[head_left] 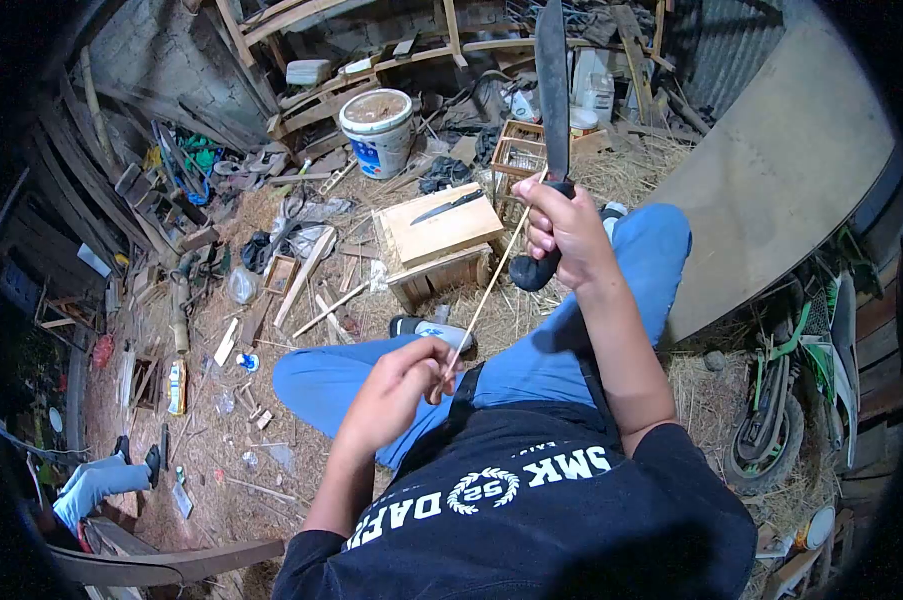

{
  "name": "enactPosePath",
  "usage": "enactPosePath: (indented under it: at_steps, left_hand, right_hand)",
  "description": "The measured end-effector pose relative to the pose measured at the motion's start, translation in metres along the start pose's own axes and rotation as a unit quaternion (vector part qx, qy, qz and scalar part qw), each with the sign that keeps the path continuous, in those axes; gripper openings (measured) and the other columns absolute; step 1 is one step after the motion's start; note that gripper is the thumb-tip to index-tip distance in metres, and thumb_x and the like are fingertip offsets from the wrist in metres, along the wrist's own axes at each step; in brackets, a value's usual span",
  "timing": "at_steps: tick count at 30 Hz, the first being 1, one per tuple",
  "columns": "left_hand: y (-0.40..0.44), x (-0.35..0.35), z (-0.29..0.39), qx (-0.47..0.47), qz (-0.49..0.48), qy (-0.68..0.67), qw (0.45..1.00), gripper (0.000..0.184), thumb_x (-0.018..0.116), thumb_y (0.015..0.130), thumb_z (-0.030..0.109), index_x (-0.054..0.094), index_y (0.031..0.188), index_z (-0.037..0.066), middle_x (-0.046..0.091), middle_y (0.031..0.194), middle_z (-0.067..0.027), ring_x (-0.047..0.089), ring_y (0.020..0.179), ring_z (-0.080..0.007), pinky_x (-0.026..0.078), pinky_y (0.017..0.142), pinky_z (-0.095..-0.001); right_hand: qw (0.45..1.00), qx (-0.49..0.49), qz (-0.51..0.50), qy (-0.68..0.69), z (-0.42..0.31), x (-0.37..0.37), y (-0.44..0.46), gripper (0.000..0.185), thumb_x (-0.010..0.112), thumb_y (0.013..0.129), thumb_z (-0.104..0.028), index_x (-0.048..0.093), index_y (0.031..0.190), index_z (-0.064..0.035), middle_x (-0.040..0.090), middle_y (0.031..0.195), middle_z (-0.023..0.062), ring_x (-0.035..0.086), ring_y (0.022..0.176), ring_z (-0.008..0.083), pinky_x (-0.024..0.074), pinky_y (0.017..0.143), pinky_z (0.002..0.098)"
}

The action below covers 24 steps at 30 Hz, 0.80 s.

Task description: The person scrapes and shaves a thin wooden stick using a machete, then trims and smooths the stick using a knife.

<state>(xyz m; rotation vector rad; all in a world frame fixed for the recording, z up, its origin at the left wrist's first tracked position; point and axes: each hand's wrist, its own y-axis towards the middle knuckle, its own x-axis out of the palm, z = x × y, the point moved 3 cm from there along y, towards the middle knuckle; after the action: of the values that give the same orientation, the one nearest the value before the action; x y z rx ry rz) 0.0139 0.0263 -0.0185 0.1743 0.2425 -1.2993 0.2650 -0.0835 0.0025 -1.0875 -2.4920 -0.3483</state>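
Note:
My right hand (569, 230) is closed round the black handle of a machete (552, 90), whose broad dark blade points up, away from me. A thin, pale wooden strip (498, 270) runs slantwise between my hands, its upper end by the thumb of my right hand. Around its lower end, the fingers of my left hand (406, 385) are pinched, above my lap. In front of my knees, a kitchen knife (446, 207) lies on a wooden board (441, 235) atop a small wooden stand (441, 282). Neither hand touches them.
Beyond the stand are a white bucket (376, 135) and a wooden crate (519, 150). A large plywood sheet (771, 170) leans at right, above a green toy-like motorbike (801, 370). Wood scraps and straw litter the ground. Another person's legs (106, 485) show at lower left.

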Motion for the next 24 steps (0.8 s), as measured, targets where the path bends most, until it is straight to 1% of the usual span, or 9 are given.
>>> enactPosePath:
  at_steps: [1,5,9,15,17,19,20,21,24]
  left_hand:
    - [0.005,0.002,-0.002,-0.017,-0.044,-0.148,0.988,0.029,0.047,0.105,0.027,0.062,0.104,0.002,0.063,0.075,-0.0066,0.06,0.071,-0.0137,0.047,0.065,-0.028]
    - [0.022,0.012,0.014,-0.037,-0.042,-0.178,0.982,0.04,0.039,0.111,0.037,0.059,0.105,0.004,0.064,0.079,-0.0065,0.056,0.063,-0.0109,0.044,0.058,-0.0242]
    - [0.03,0.023,0.02,-0.038,-0.034,-0.253,0.966,0.029,0.041,0.112,0.032,0.051,0.1,0.008,0.048,0.068,0.0017,0.04,0.053,-0.0068,0.034,0.048,-0.0231]
    - [0.03,0.022,0.032,0.008,0.028,-0.29,0.957,0.029,0.039,0.113,0.033,0.047,0.098,0.01,0.042,0.065,0.0032,0.034,0.05,-0.0057,0.028,0.044,-0.0227]
    - [0.03,0.022,0.037,0.012,0.049,-0.281,0.958,0.03,0.039,0.113,0.034,0.047,0.098,0.009,0.041,0.064,0.0032,0.035,0.047,-0.0062,0.028,0.042,-0.0229]
    - [0.027,0.025,0.045,0.007,0.052,-0.294,0.954,0.03,0.04,0.113,0.034,0.048,0.099,0.009,0.041,0.064,0.0032,0.035,0.047,-0.0063,0.028,0.042,-0.023]
    - [0.025,0.027,0.049,0.0,0.053,-0.306,0.951,0.031,0.04,0.113,0.034,0.048,0.099,0.008,0.041,0.063,0.0033,0.035,0.046,-0.0063,0.028,0.041,-0.0232]
    - [0.024,0.028,0.052,0.001,0.053,-0.307,0.95,0.031,0.04,0.113,0.034,0.048,0.099,0.008,0.041,0.063,0.0033,0.035,0.046,-0.0063,0.028,0.041,-0.0232]
    - [0.019,0.027,0.052,-0.02,0.092,-0.298,0.95,0.031,0.042,0.112,0.034,0.049,0.099,0.007,0.041,0.063,0.0026,0.036,0.045,-0.0067,0.029,0.041,-0.0239]
  right_hand:
    - [1.0,-0.007,-0.02,0.003,-0.005,0.004,-0.001,0.014,0.068,0.097,-0.02,0.063,0.101,-0.0076,0.044,0.061,-0.0081,0.041,0.044,0.0021,0.0377,0.042,0.0231]
    - [0.999,-0.013,-0.039,-0.005,-0.021,0.017,-0.005,0.011,0.069,0.096,-0.017,0.061,0.094,-0.0092,0.048,0.06,-0.0065,0.043,0.043,0.0035,0.037,0.041,0.0231]
    - [0.998,-0.042,-0.052,-0.019,-0.031,0.023,-0.008,0.012,0.069,0.097,-0.019,0.063,0.095,-0.0085,0.047,0.059,-0.0064,0.042,0.043,0.0032,0.0348,0.04,0.0231]
    - [0.982,-0.118,-0.079,-0.123,-0.024,0.013,-0.025,0.045,0.055,0.105,-0.046,0.064,0.097,-0.0026,0.045,0.055,-0.0057,0.038,0.042,0.0023,0.0318,0.04,0.022]
    - [0.971,-0.132,-0.097,-0.173,-0.016,0.008,-0.031,0.054,0.051,0.104,-0.054,0.065,0.092,-0.0026,0.048,0.055,-0.0012,0.046,0.045,0.0054,0.0369,0.042,0.0252]
    - [0.886,-0.272,-0.098,-0.362,-0.011,0.011,-0.039,0.057,0.054,0.102,-0.057,0.064,0.084,-0.0035,0.052,0.056,0.0048,0.055,0.049,0.0119,0.0425,0.046,0.0309]
    - [0.842,-0.275,-0.087,-0.455,-0.017,0.016,-0.048,0.059,0.06,0.096,-0.062,0.063,0.079,-0.0052,0.057,0.06,0.0096,0.062,0.053,0.0226,0.0462,0.05,0.037]
    - [0.842,-0.276,-0.088,-0.456,-0.015,0.016,-0.052,0.059,0.06,0.096,-0.062,0.063,0.079,-0.0052,0.057,0.06,0.0096,0.062,0.053,0.0226,0.0462,0.05,0.037]
    - [0.714,-0.39,-0.144,-0.563,-0.011,0.023,-0.061,0.058,0.066,0.087,-0.066,0.061,0.076,-0.0094,0.06,0.061,0.0102,0.063,0.056,0.0329,0.0472,0.05,0.0407]
